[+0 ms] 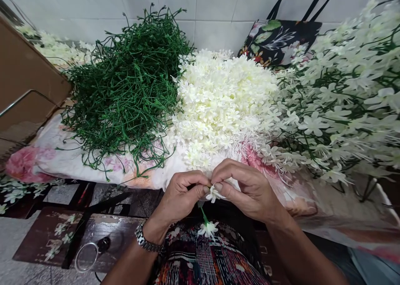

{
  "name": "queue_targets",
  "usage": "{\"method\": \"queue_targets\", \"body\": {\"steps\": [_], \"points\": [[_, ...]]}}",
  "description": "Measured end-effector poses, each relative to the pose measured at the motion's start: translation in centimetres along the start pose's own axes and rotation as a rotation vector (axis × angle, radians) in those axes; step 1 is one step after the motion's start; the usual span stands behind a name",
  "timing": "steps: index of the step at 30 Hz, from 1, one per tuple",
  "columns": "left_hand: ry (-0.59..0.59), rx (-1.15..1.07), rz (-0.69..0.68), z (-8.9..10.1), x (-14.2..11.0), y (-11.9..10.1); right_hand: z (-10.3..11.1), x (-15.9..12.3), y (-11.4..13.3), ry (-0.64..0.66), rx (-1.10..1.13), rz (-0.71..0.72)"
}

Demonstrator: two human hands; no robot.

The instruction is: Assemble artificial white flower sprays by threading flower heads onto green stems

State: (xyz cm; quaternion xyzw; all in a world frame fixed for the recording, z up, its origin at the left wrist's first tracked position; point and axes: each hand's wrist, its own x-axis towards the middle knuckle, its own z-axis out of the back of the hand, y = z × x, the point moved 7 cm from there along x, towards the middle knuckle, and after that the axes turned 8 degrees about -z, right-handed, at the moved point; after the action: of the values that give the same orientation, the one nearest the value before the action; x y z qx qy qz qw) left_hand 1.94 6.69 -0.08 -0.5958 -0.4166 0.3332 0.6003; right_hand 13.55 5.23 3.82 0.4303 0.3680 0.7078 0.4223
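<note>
Close to my body, my left hand (187, 191) and my right hand (243, 189) meet with fingertips pinched together. Between them is a white artificial flower (213, 194), gripped by my right thumb and forefinger. My left thumb and forefinger pinch a green stem, mostly hidden by the fingers. From below my left hand a second white flower (207, 228) hangs on a green stem piece (203, 213). Just beyond my hands lies a heap of loose white blossoms (225, 97). To its left is a tangled pile of green plastic stems (128, 85).
Assembled white flower sprays (340, 106) are massed at the right. A flowered cloth (71, 156) covers the table. A black floral bag (278, 41) leans on the tiled wall, and a cardboard box (31, 64) stands left. Below is a brown wooden bench (109, 226).
</note>
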Motion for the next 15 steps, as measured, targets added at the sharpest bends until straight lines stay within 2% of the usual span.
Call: {"method": "queue_targets", "body": {"steps": [5,11,15], "points": [[-0.017,-0.010,-0.030,0.2,0.1,-0.2,0.0,0.3,0.0,-0.028,-0.030,-0.087],[-0.089,-0.053,0.059,0.7,-0.2,0.9,1.0,-0.4,1.9,-0.064,-0.171,0.042],[-0.112,-0.020,0.040,0.8,-0.3,0.9,0.7,-0.8,2.4,-0.073,-0.271,0.070]]}}
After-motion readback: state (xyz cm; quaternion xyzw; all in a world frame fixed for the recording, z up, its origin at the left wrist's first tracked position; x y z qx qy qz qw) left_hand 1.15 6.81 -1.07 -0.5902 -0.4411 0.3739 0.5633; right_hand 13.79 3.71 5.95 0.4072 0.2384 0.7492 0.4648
